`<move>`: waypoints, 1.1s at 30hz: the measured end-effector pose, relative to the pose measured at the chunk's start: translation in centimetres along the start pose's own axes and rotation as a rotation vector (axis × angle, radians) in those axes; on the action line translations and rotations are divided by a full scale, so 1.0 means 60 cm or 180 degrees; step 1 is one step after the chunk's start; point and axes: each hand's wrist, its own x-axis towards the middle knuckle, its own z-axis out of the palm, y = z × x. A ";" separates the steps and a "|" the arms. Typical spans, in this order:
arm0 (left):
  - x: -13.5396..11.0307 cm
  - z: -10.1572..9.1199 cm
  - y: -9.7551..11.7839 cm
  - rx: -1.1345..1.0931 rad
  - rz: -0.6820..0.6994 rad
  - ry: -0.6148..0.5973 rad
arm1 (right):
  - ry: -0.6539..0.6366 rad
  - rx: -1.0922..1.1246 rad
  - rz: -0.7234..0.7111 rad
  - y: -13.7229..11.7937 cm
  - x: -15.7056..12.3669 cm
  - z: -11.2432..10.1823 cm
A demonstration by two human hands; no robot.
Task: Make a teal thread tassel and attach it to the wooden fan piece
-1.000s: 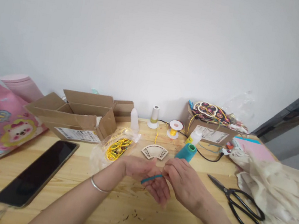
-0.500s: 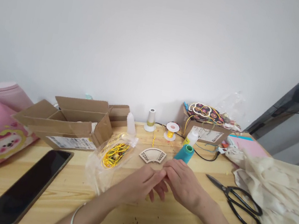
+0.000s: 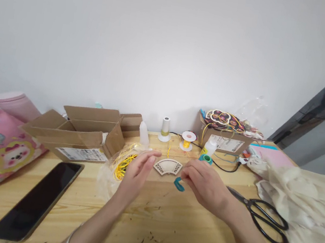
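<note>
Teal thread (image 3: 179,184) hangs in a short, curled bundle from the right hand (image 3: 205,185), fingertips clamped on it, beside a fan-shaped wooden cutout (image 3: 168,166); the left hand (image 3: 138,171) is apart, fingers loosely extended; carton labels (image 3: 82,153) are illegible

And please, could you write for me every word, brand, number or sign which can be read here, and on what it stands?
No text is readable with certainty:
Left cardboard box: printed white label, too blurred.
Right cardboard box: printed white label, too small.
White bottle: yellow label, too small.
Pink bag: blue shapes, perhaps letters, too blurred.
Fan-shaped wooden piece: cut-outs at both ends, too small to tell if writing.
</note>
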 end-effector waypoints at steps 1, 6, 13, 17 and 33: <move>0.008 0.002 0.000 -0.0133 -0.0077 -0.0212 | -0.0118 0.0033 -0.0009 0.001 0.006 -0.007; 0.019 0.036 -0.002 -0.1561 -0.0502 -0.1829 | -0.0556 -0.0009 -0.0001 -0.005 0.029 -0.022; 0.002 0.046 -0.011 -0.2006 -0.1137 -0.2063 | -0.0730 -0.0117 -0.0076 0.002 0.022 -0.016; 0.000 0.043 -0.016 -0.1999 -0.1381 -0.2067 | -0.0592 -0.0248 0.0020 0.006 0.013 -0.009; -0.002 0.059 -0.046 -0.3087 -0.1728 -0.1286 | 0.1419 0.0737 0.1146 0.005 -0.052 0.007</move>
